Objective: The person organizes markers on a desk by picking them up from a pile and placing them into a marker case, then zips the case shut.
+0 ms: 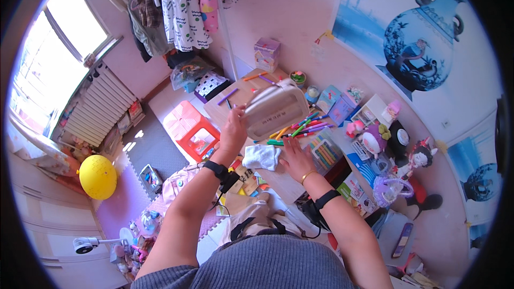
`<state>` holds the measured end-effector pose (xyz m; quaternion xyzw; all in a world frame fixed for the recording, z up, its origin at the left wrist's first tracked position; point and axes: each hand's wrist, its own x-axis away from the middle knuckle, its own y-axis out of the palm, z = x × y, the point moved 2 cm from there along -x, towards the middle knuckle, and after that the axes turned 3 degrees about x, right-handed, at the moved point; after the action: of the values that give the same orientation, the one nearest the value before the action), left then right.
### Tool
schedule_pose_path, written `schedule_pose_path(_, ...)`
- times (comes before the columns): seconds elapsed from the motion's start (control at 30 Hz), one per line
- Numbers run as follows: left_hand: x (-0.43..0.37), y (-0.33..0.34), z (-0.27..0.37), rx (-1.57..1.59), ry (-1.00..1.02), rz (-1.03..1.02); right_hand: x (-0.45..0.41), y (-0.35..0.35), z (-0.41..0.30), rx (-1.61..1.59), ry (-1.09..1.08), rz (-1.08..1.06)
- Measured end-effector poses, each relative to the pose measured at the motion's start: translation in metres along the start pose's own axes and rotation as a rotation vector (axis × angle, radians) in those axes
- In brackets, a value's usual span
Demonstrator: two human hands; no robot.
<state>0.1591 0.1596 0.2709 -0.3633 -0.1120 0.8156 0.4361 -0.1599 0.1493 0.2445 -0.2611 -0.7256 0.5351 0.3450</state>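
Note:
My left hand [234,130] grips the near left corner of a beige zippered case [277,110], held tilted above the wooden table [221,108]. The case bears writing on its face. My right hand [298,159] rests with spread fingers at the near edge of a pile of coloured markers [307,126], touching or just over a green one; it holds nothing. Between my hands lies a folded white cloth [262,157]. A clear box of markers [325,150] stands right of my right hand. A few more markers lie at the table's far left.
A red plastic stool [190,130] stands left of the table. Along the wall are a purple box [267,54], a small potted plant [298,77], and a plush toy [374,139]. A pink backpack [178,182] and a yellow balloon [98,177] are at the left.

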Motion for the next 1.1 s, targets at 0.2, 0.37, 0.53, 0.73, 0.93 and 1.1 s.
schedule_pose_path(0.2,0.067,0.021,0.068,0.006,0.320,-0.072,0.026,-0.048,-0.012,-0.359,0.042,0.091)
schedule_pose_path(0.37,0.103,0.040,0.104,-0.085,0.448,-0.253,0.033,-0.013,0.013,-0.644,-0.009,0.255)
schedule_pose_path(0.53,0.107,0.029,0.117,-0.171,0.621,-0.343,0.034,-0.001,0.017,-0.784,0.064,0.271)
schedule_pose_path(0.73,0.105,0.014,0.123,-0.162,0.687,-0.415,0.032,0.002,-0.004,-1.314,0.146,0.208)
schedule_pose_path(0.93,0.104,0.005,0.120,-0.082,0.685,-0.499,0.024,0.001,0.010,-1.234,0.200,0.400)
schedule_pose_path(1.1,0.103,-0.012,0.095,-0.055,0.731,-0.384,0.019,-0.003,0.019,-1.140,0.210,0.397)
